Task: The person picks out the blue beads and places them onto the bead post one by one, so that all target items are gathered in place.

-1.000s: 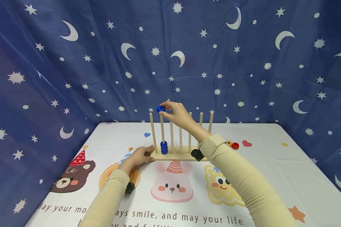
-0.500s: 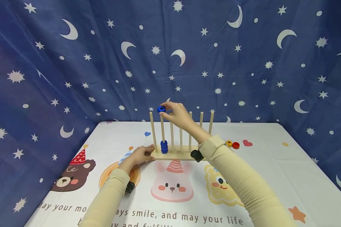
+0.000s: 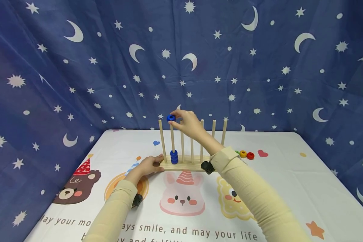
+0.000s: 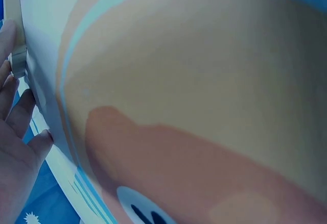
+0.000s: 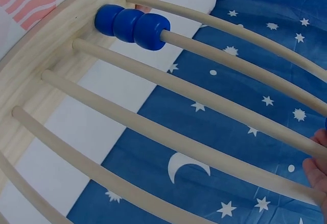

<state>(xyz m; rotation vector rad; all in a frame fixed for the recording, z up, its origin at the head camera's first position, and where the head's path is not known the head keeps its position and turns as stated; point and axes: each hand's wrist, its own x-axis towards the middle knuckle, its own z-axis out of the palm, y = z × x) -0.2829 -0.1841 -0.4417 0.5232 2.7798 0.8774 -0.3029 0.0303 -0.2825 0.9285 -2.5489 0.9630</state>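
A wooden peg stand (image 3: 184, 166) with a row of upright pegs stands on the table. Several blue beads (image 3: 174, 157) are stacked at the bottom of its second peg from the left; they also show in the right wrist view (image 5: 131, 26). My right hand (image 3: 189, 125) pinches another blue bead (image 3: 170, 117) between thumb and fingers at the top of that same peg. Whether the peg's tip is inside the bead's hole is hard to tell. My left hand (image 3: 148, 166) holds the left end of the base, thumb in front and fingers behind.
A yellow bead (image 3: 243, 154), a red bead (image 3: 250, 156) and a partly hidden green bead (image 3: 237, 152) lie right of the stand, beside the right sleeve (image 3: 248, 181). A printed white cloth (image 3: 290, 188) covers the table. Behind hangs a blue starry curtain (image 3: 181, 40).
The right hand and its blue bead have come down very slightly at the peg's top. A green bead now shows past the right sleeve. The left hand stays put.
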